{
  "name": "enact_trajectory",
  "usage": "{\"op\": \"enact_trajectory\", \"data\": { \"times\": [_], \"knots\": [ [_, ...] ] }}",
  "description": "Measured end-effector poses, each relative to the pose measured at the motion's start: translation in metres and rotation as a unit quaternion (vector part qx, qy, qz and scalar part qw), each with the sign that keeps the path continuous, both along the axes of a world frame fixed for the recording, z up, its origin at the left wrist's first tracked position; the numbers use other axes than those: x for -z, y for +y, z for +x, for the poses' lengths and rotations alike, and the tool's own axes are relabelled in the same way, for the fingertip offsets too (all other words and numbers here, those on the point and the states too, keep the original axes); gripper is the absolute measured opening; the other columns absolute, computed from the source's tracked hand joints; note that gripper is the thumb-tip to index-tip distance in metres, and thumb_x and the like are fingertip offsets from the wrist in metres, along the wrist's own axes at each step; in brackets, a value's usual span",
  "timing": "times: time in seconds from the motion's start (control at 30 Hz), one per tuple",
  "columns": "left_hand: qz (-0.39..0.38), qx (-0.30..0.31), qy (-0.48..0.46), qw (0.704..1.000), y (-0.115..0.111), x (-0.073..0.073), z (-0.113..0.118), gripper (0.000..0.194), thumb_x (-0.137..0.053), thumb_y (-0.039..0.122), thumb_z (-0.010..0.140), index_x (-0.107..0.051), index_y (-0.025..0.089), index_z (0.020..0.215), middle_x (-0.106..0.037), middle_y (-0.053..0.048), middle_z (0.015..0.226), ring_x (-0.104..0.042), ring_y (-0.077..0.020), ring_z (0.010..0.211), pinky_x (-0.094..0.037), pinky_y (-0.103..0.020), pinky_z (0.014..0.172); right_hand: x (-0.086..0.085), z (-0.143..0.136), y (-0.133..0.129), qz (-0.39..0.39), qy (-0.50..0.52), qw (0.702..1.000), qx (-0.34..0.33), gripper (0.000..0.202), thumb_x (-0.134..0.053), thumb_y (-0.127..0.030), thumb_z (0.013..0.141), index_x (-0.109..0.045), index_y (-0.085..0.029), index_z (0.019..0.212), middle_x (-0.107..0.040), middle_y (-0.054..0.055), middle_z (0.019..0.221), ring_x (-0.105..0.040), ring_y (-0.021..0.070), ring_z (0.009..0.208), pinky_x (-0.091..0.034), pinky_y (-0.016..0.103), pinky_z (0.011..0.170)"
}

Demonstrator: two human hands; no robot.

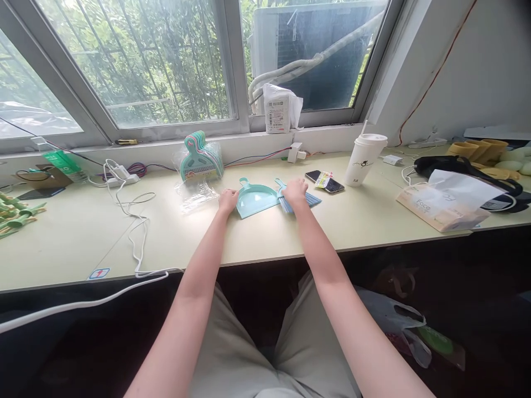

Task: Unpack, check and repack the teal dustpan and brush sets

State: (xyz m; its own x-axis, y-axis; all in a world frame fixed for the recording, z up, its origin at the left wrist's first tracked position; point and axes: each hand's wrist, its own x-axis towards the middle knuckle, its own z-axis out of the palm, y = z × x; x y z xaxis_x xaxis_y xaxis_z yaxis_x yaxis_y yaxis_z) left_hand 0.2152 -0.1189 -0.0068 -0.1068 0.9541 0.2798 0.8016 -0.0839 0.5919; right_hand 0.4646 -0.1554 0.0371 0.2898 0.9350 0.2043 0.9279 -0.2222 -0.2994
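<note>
A light teal dustpan (256, 200) lies on the pale table, its handle pointing toward the window. My left hand (228, 200) is closed at the dustpan's left edge. Just right of the pan, my right hand (295, 192) is closed on a small teal brush (312, 199) with blue-grey bristles, which lies on the tabletop. The brush's handle end shows between the pan and my right hand. Behind my left hand, a stack of teal and pink dustpan sets (201, 159) in clear plastic leans against the sill, with a crumpled clear wrapper (196, 197) in front.
On the table (261, 247), a phone (333, 186) and a white cup (365, 160) with a straw stand to the right, then a tissue pack (443, 204). White cables (139, 237) and a power strip (123, 179) lie left. A white package (280, 112) sits on the sill.
</note>
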Motion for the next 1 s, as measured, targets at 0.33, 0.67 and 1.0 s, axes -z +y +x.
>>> {"op": "enact_trajectory", "data": {
  "times": [0.33,0.67,1.0],
  "knots": [
    [0.066,-0.083,-0.111,0.988,-0.016,-0.011,-0.009,0.012,-0.068,0.031,0.082,-0.065,0.02,0.084,-0.074,-0.005,0.091,-0.067,-0.0175,0.073,-0.045,-0.031,0.078,0.003,0.007,0.002,-0.029,-0.029,0.999,0.022,0.035,-0.058,-0.029,0.089,-0.067,-0.007,0.115,-0.061,0.024,0.124,-0.049,0.0345,0.12,-0.038,0.042,0.094],
    [0.03,-0.026,-0.06,0.997,-0.017,-0.011,-0.003,0.03,-0.045,0.042,0.096,-0.064,0.021,0.086,-0.073,-0.008,0.08,-0.068,-0.0233,0.081,-0.046,-0.032,0.076,0.007,0.001,0.004,-0.029,-0.008,1.0,-0.004,0.033,-0.06,-0.03,0.084,-0.07,-0.014,0.111,-0.068,0.018,0.117,-0.057,0.0306,0.116,-0.039,0.039,0.094],
    [-0.015,0.162,0.029,0.986,-0.032,-0.011,0.028,0.037,-0.051,0.039,0.089,-0.058,0.021,0.057,-0.066,-0.006,0.063,-0.061,-0.0201,0.068,-0.043,-0.029,0.069,0.007,-0.049,-0.011,0.039,-0.038,0.99,-0.129,0.025,-0.06,-0.034,0.087,-0.072,-0.018,0.102,-0.07,0.014,0.113,-0.062,0.0273,0.107,-0.039,0.038,0.094]
  ]
}}
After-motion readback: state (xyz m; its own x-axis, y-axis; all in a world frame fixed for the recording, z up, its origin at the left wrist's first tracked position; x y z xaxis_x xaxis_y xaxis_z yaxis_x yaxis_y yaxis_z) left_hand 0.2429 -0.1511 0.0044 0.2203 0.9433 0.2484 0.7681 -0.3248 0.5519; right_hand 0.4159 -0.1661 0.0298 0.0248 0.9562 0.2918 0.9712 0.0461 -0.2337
